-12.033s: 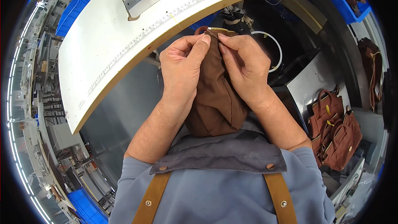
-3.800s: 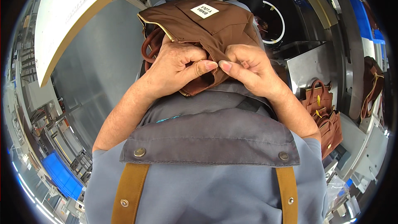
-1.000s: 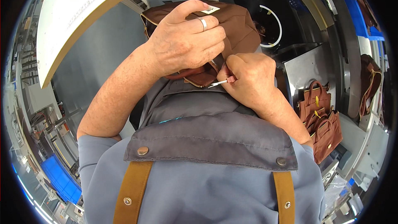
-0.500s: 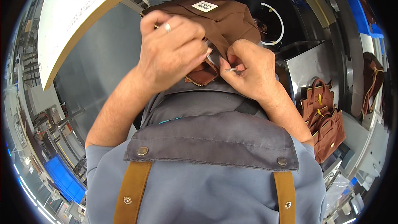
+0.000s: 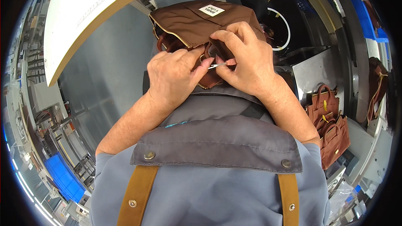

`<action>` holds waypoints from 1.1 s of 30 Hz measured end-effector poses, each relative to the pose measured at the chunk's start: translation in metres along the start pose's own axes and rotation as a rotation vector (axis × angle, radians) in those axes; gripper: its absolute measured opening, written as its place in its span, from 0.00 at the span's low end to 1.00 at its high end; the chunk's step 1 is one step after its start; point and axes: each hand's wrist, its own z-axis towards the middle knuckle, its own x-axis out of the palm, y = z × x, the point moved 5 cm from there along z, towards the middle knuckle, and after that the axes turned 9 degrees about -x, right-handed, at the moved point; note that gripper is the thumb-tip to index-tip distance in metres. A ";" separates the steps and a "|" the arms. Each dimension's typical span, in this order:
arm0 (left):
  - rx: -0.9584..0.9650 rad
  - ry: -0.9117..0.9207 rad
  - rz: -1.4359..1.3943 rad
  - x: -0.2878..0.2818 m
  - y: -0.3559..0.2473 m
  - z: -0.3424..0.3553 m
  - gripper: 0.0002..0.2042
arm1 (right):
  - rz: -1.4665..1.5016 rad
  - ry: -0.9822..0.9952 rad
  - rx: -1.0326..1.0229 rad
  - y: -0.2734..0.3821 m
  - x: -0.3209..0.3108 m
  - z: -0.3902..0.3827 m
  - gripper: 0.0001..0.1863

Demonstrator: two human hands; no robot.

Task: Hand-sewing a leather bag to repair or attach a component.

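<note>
Here, a brown cloth bag (image 5: 234,16) lies across my lap, just beyond my grey apron (image 5: 217,146). It has a pale label (image 5: 211,10) near its far edge, a gold zip (image 5: 179,37) along its left edge and reddish-brown handles, partly hidden. The white desk (image 5: 75,29) curves away at upper left.

Both my forearms reach forward, and my hands meet over the bag's near side. My right hand (image 5: 251,58) grips a small tool (image 5: 230,62) with a pink handle, its forefinger arched onto the cloth. My left hand (image 5: 173,71) has bent fingers, its thumb beside the tool's metal tip; I cannot tell whether it pinches anything.

Half a second ago my left hand was higher, blurred and covering the zip; now it is lower and the zip shows.
</note>
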 end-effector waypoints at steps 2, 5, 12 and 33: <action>-0.079 -0.011 -0.140 0.005 0.005 0.000 0.13 | -0.028 0.013 -0.013 0.001 0.003 0.002 0.25; -0.192 0.072 -0.170 0.017 0.008 0.006 0.10 | -0.014 -0.027 -0.010 -0.003 0.010 0.001 0.22; -0.246 0.021 -0.267 0.027 0.008 0.020 0.07 | -0.151 -0.184 -0.112 -0.009 0.009 0.001 0.16; 0.493 0.445 -0.126 0.032 -0.020 0.071 0.07 | -0.033 -0.068 -0.016 -0.043 -0.034 0.023 0.06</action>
